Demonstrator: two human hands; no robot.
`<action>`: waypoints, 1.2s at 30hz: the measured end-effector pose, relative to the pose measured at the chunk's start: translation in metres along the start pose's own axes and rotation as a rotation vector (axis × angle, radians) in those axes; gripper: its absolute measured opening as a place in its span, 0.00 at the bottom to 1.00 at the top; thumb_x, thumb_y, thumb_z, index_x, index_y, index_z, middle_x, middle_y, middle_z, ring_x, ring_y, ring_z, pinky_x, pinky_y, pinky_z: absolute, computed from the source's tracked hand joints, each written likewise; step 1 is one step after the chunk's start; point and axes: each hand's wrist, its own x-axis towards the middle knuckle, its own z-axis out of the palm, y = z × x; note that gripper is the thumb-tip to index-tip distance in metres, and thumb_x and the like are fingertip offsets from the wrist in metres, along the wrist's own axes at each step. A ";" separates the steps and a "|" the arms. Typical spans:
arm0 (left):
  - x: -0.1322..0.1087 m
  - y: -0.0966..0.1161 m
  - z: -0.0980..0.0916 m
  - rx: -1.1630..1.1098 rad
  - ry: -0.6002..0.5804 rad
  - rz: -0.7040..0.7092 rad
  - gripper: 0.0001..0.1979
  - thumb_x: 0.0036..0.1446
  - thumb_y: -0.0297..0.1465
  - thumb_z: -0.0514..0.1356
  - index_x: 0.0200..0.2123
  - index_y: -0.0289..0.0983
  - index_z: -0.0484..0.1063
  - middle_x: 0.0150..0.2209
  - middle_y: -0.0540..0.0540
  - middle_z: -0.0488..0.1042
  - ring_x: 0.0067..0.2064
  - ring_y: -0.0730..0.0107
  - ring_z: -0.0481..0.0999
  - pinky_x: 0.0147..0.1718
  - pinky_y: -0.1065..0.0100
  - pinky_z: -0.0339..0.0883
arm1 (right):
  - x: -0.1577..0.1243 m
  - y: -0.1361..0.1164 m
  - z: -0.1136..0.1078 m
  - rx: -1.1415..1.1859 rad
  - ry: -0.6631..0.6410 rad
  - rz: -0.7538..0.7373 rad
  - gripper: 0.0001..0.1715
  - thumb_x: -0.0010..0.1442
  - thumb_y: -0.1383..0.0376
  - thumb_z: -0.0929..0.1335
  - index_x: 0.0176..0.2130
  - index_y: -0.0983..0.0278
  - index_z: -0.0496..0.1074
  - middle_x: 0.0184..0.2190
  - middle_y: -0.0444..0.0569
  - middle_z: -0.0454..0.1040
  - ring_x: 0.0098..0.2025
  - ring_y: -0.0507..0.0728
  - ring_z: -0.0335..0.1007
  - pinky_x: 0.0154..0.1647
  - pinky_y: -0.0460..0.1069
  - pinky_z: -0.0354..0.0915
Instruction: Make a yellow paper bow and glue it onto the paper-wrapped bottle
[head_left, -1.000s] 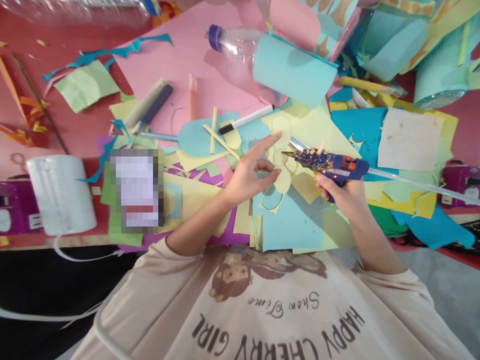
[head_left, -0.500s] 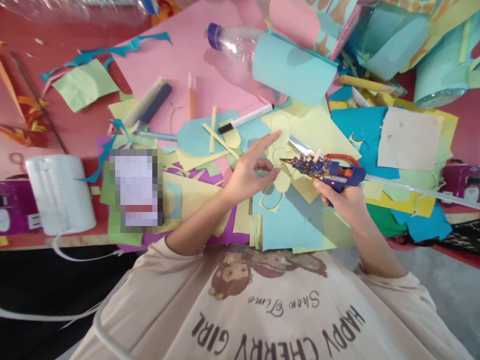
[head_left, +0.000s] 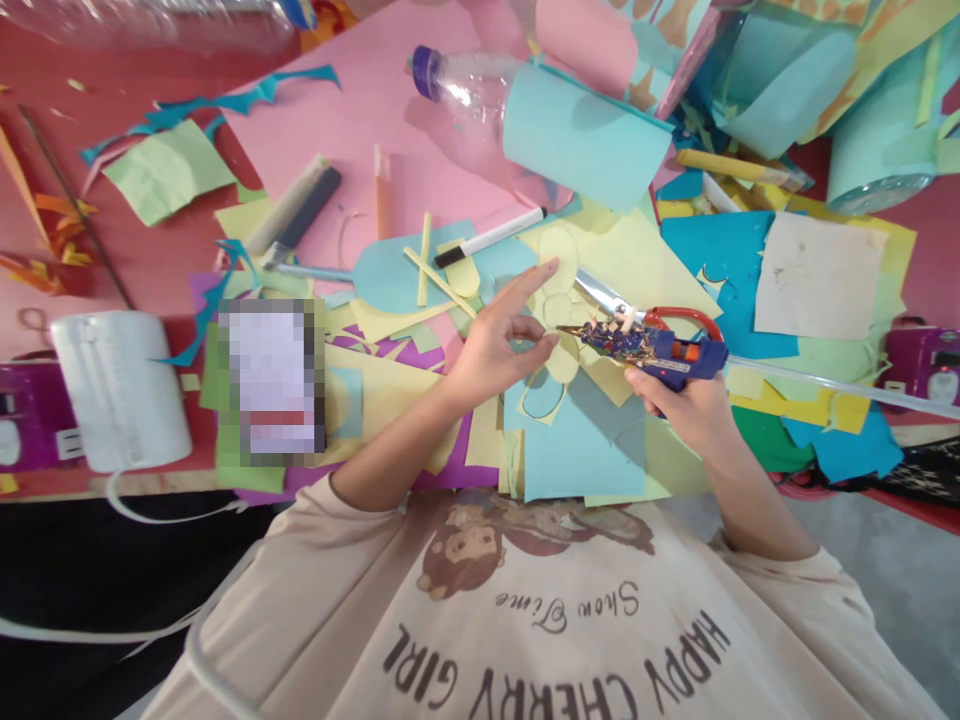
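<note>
My right hand is wrapped round the handle of a blue hot glue gun, a clear glue stick running out of its back end. The gun's nozzle points left over pale yellow paper cutouts, close to my left thumb. My left hand rests at these cutouts with the index finger stretched out and the thumb apart from it; the index fingertip touches the upper rounded piece. Scissors with red handles lie partly hidden behind the gun. Under the cutouts are yellow paper and a light blue sheet.
Beyond my hands lies a clear bottle wrapped in light blue paper. A white marker, a utility knife and thin yellow strips are nearby. On the left are a blurred phone and a white device with a cable.
The glue gun in my right hand has shifted slightly left, bringing its nozzle closer to my left thumb. My left hand has stayed nearly still.
</note>
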 end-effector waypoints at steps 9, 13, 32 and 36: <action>0.000 0.002 -0.002 0.006 -0.038 0.011 0.35 0.57 0.25 0.59 0.65 0.52 0.56 0.68 0.40 0.58 0.27 0.88 0.72 0.30 0.78 0.74 | 0.005 0.005 0.000 0.029 0.070 -0.018 0.16 0.52 0.52 0.74 0.27 0.60 0.70 0.17 0.40 0.66 0.17 0.51 0.60 0.19 0.48 0.61; 0.000 0.004 -0.002 0.015 -0.054 0.000 0.34 0.58 0.27 0.59 0.66 0.51 0.56 0.68 0.40 0.58 0.28 0.87 0.73 0.30 0.77 0.74 | 0.010 0.005 0.001 0.087 0.060 -0.022 0.14 0.52 0.53 0.74 0.31 0.60 0.73 0.17 0.41 0.67 0.18 0.51 0.61 0.18 0.48 0.61; -0.002 0.001 -0.001 -0.004 -0.034 0.024 0.33 0.57 0.28 0.60 0.65 0.51 0.57 0.68 0.39 0.58 0.26 0.88 0.72 0.31 0.76 0.74 | 0.010 -0.002 -0.009 0.185 0.063 0.021 0.14 0.52 0.55 0.73 0.27 0.63 0.73 0.18 0.43 0.71 0.17 0.50 0.61 0.16 0.47 0.59; 0.000 0.002 -0.002 -0.006 -0.033 0.004 0.33 0.58 0.30 0.60 0.65 0.51 0.57 0.68 0.40 0.57 0.27 0.87 0.72 0.30 0.76 0.74 | 0.010 0.006 -0.031 0.277 0.076 0.019 0.10 0.54 0.59 0.72 0.30 0.64 0.75 0.15 0.43 0.69 0.16 0.51 0.61 0.18 0.48 0.58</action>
